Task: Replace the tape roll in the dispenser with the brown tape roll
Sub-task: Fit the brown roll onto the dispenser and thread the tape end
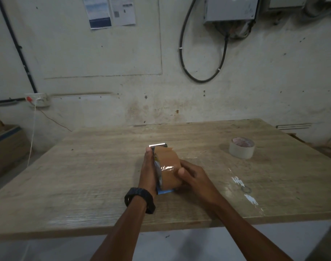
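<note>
So the person has both hands on the dispenser right in the middle of the frame, over a worn wooden table. The brown tape roll sits in the dispenser, and its glossy brown band faces up toward the camera with a bit of glare across it. The left hand lies flat along the left side of the roll, fingers pressed together and stretched out straight, fingertips reaching up near the serrated metal blade at the far end of the dispenser. There's a black watch on that wrist. The right hand is wrapped around the right side of the roll, thumb resting on top of the brown band, the other fingers curled around the far side, so how tightly they squeeze is hard to tell. A sliver of the dispenser's blue body pokes out under the roll at the near end, by the left wrist. A loose end of brown tape looks like it lies up near the blade, but it's too small to be sure it's stuck down. Off to the right of the frame, well apart from the hands, a pale masking tape roll lies flat on the table. Behind it all is a grubby wall with a looped black cable in the upper right and a white socket at the left.
</note>
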Demonstrator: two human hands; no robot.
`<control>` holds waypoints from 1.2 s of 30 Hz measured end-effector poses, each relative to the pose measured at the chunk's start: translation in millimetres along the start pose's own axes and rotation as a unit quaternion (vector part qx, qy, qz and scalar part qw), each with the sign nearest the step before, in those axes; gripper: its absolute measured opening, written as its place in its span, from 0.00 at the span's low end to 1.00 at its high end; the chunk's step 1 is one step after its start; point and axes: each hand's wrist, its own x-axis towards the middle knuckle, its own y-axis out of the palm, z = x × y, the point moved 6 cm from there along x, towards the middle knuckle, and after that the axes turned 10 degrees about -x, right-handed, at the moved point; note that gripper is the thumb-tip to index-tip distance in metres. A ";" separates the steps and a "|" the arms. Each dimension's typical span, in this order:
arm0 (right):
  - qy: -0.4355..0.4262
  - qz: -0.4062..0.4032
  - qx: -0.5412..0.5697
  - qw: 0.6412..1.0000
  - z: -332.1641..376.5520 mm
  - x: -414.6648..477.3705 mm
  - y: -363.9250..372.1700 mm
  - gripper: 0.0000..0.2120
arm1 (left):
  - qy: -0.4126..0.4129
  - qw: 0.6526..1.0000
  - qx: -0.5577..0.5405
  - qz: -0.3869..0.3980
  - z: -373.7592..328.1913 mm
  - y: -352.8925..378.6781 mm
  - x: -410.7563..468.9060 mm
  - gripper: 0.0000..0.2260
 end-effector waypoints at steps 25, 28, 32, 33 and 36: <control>-0.051 -0.130 -0.034 0.990 10.4 10.0 -25.1 0.11 | -0.012 0.999 -0.032 0.026 10.3 -4.9 8.9 0.44; -0.080 -0.145 -0.117 0.979 38.5 26.0 -37.3 0.09 | -0.011 0.999 -0.039 0.022 10.7 -3.9 10.0 0.47; -0.099 -0.098 -0.307 0.941 73.6 44.8 -37.0 0.11 | -0.017 0.999 -0.048 0.018 11.7 -2.6 9.3 0.50; -0.098 -0.083 -0.345 0.930 77.0 48.0 -33.7 0.12 | -0.012 0.999 -0.050 0.019 11.1 -2.2 9.6 0.49; -0.100 -0.044 -0.401 0.909 81.8 53.7 -23.8 0.09 | -0.013 0.998 -0.051 0.021 9.3 -2.1 9.0 0.47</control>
